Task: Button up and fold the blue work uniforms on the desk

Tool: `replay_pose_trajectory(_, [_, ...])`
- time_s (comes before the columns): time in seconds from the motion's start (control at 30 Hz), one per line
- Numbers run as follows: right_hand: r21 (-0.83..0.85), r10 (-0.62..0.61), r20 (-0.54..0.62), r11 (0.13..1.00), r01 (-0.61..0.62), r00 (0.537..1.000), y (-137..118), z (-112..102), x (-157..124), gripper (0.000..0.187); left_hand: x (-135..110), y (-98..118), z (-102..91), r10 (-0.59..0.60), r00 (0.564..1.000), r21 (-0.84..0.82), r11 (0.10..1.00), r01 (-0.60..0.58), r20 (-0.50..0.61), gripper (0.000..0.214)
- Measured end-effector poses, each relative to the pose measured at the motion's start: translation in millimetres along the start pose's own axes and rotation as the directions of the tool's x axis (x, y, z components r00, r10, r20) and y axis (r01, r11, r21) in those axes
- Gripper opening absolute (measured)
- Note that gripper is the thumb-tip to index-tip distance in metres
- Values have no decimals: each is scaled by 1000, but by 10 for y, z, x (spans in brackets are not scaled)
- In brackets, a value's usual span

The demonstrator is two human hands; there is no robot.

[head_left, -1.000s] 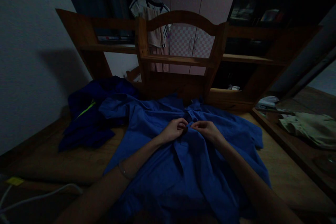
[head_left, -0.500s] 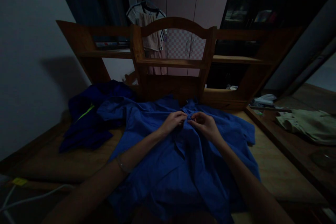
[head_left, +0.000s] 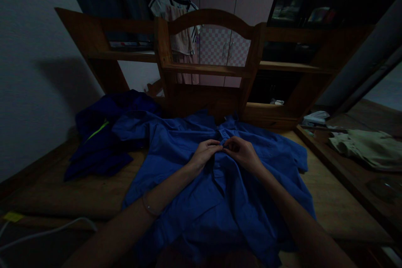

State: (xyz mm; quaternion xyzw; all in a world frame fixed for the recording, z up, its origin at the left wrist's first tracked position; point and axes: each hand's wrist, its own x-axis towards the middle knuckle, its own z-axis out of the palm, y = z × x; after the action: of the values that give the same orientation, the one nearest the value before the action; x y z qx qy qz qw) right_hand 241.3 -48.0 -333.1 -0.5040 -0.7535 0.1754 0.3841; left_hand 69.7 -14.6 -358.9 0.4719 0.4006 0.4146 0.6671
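Note:
A blue short-sleeved shirt (head_left: 185, 180) lies spread on the wooden desk, its collar toward the back and its front facing up. My left hand (head_left: 205, 154) pinches the front edge of the shirt near the upper chest. Just beside it, my right hand (head_left: 241, 151) is closed on the same front strip, thumb and fingertips together. The fingertips of both hands nearly meet. A button shows on the strip just above them; whatever lies between the fingertips is too small and dark to make out.
Dark blue clothing with a bright green stripe (head_left: 97, 130) is heaped at the left. A wooden shelf frame (head_left: 207, 68) stands along the back. Folded pale green cloth (head_left: 366, 146) lies on a surface at the right. A white cable (head_left: 59, 228) runs along the lower left.
Both hands have moved a little down the shirt front, toward me, still pinching it. The button and strip below the collar are now uncovered. The camera view has shifted slightly.

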Motion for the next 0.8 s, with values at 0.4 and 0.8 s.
replay_pose_trajectory(0.4, [83,43,39,995,-46,998,2,15,-5,29,-41,35,-5,-100,995,-89,991,97,-28,42])
replay_pose_trajectory(0.8, [111,26,61,993,-33,998,-40,-8,-15,26,-28,48,-41,-156,988,-179,972,152,-9,44])
